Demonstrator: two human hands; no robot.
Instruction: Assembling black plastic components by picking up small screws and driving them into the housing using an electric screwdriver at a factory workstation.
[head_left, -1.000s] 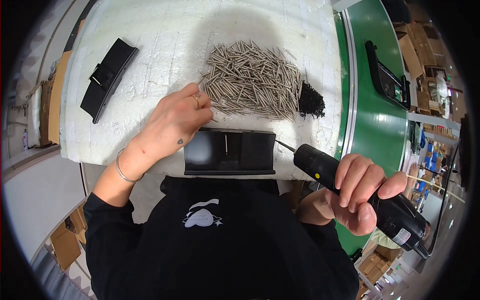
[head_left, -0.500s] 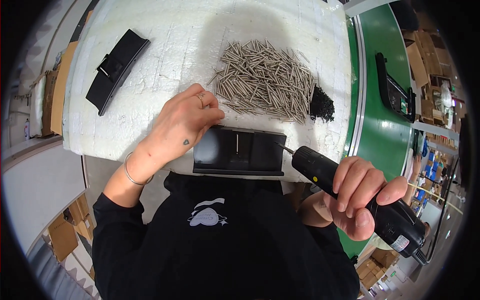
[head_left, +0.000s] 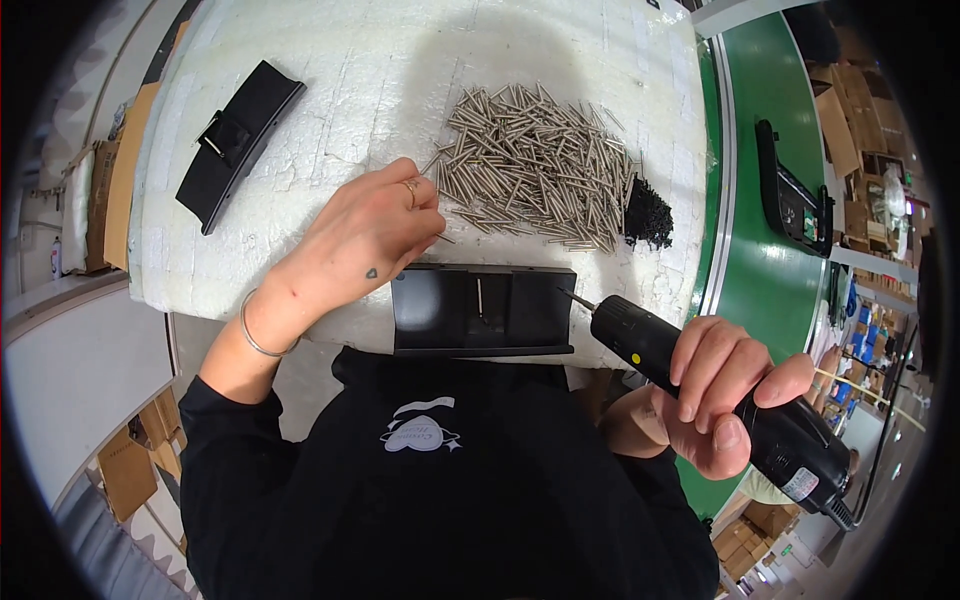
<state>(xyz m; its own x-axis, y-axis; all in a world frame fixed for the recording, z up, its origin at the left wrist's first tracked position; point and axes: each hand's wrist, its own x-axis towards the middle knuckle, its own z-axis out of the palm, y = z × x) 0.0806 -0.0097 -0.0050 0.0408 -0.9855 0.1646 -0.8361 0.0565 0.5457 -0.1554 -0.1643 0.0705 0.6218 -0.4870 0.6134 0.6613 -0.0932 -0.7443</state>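
My right hand [head_left: 715, 390] grips a black electric screwdriver [head_left: 650, 340], its thin bit pointing left at the right end of a black plastic part [head_left: 540, 310], close to it. That part lies at the near edge of the white foam-like surface, with a metal pin [head_left: 480, 297] in its middle recess. My left hand [head_left: 380, 225] is above the part's left end, fingers pinched together. A short bit of metal shows by the fingertips, but what they hold is mostly hidden. A heap of metal pins [head_left: 540, 165] lies just right of this hand.
Small black pieces, apparently screws [head_left: 648, 215], are piled right of the pins. A second black curved part [head_left: 245, 145] lies far left on the white surface [head_left: 340, 90]. On the right, a green surface [head_left: 755, 270] carries a black frame [head_left: 775, 185].
My left hand has shifted slightly, its fingers still closed beside the pins. The screwdriver stays in my right hand near the part's right end. The whole view has moved a little.
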